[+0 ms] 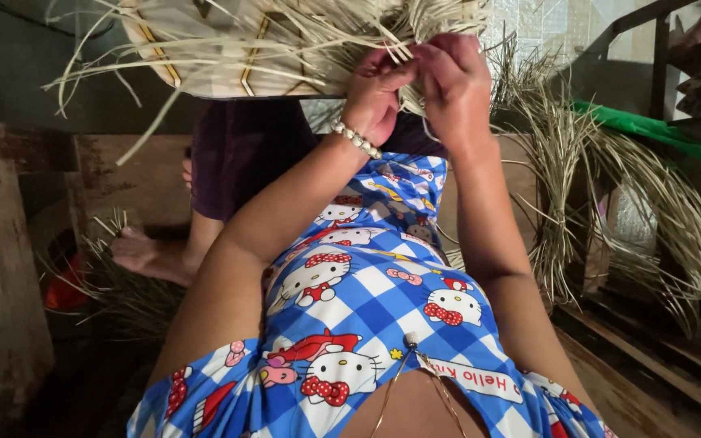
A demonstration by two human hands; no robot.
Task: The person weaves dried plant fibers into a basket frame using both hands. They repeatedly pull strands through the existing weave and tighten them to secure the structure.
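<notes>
While both hands meet at the upper middle of the frame, the left hand (375, 93), a bead bracelet (356, 139) on its wrist, pinches pale straw strands (391, 45) between thumb and fingers, and the right hand (452, 81) closes narrowly on strands just beside it, the two hands touching. They work at the edge of a woven mat (229, 49) spread across the upper left, loose ends trailing down. A straw bundle (602, 186) hangs at the right, well apart. Below, a blue checked dress (375, 300) fills the lower middle, and a bare foot (144, 251) rests at left
</notes>
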